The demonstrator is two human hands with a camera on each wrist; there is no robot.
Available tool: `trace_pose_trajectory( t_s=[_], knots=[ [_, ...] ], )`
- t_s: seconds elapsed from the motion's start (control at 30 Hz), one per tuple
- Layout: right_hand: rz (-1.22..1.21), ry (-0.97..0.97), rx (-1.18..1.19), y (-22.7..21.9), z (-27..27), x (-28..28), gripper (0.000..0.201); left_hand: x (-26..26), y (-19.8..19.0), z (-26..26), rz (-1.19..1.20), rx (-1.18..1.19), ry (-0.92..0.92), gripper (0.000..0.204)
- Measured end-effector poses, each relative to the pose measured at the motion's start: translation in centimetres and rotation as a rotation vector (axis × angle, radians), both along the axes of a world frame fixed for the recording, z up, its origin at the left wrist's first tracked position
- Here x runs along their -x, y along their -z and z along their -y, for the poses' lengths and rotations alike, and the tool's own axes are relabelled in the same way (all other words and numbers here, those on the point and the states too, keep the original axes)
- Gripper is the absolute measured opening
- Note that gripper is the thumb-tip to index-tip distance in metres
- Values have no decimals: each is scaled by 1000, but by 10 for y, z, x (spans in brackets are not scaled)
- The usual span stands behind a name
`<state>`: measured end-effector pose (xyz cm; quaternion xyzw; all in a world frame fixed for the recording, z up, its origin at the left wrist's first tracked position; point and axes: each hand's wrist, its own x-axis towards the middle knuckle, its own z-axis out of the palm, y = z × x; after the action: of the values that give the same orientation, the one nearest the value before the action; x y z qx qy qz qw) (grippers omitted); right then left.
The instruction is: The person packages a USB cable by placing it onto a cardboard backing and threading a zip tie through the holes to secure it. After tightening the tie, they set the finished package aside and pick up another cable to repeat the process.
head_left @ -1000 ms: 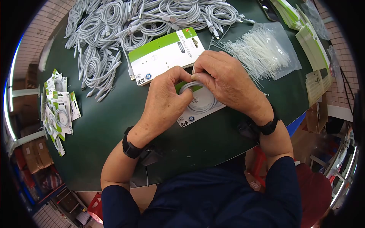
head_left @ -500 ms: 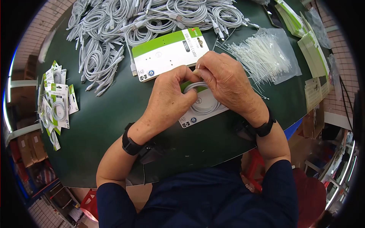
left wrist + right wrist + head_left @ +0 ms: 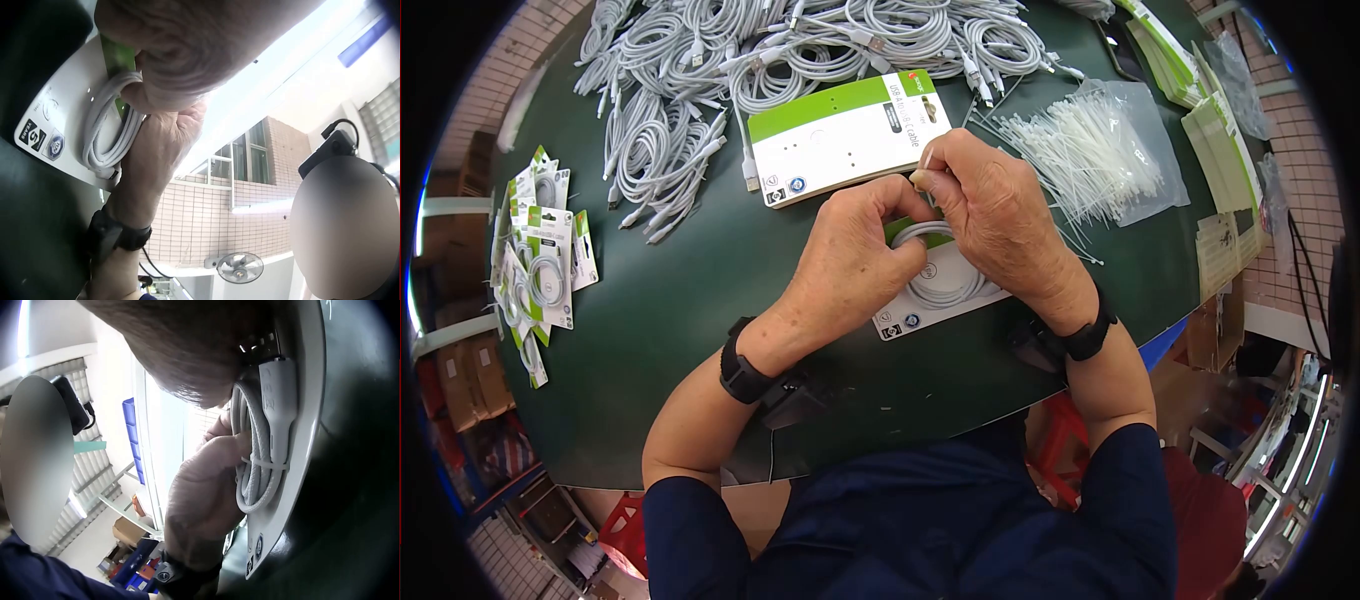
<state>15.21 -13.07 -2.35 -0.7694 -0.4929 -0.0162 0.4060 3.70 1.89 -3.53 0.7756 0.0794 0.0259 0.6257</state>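
Observation:
A white braided USB cable [image 3: 945, 297], coiled, lies on a white and green backing card [image 3: 893, 327] above the table. My left hand [image 3: 847, 250] grips the coil and card at the upper left, its thumb over the loops. My right hand [image 3: 1005, 215] pinches the thin white tail of a cable tie [image 3: 928, 160] between thumb and index finger at the card's upper edge. In the right wrist view, another white cable tie [image 3: 270, 464] binds the coil beside the USB plug [image 3: 279, 394]. The fingertips of the left hand are partly hidden behind the card.
Beyond the hands lies a stack of backing cards [image 3: 840, 150], with a heap of coiled cables [image 3: 665, 150] behind it. Loose cable ties [image 3: 1090, 150] spill from a plastic bag at right. Finished carded cables [image 3: 545, 270] pile up at left; more cards [image 3: 1225, 150] stand far right.
The right hand's pinching fingertips have shifted slightly, and more of the tie's tail shows between them. The left hand keeps its grip on the coil and card. The head view has shifted a little.

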Motion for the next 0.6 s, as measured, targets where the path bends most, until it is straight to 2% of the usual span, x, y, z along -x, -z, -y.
trace_pose_trajectory(
  t_s=[0.07,0.3,0.37,0.6],
  knots=[
    [-17,5,-3,0,0,0,12,0,2,3,74,-2,-31,23],
    [-74,40,-14,-1,-1,0,11,0,-1,1,14,-12,-3,22],
    [-110,22,-20,-1,0,0,12,0,-3,-1,-58,-35,24,21],
    [-104,-74,-110,-1,1,-9,13,-2,3,-3,10,58,-2,28]
  ],
)
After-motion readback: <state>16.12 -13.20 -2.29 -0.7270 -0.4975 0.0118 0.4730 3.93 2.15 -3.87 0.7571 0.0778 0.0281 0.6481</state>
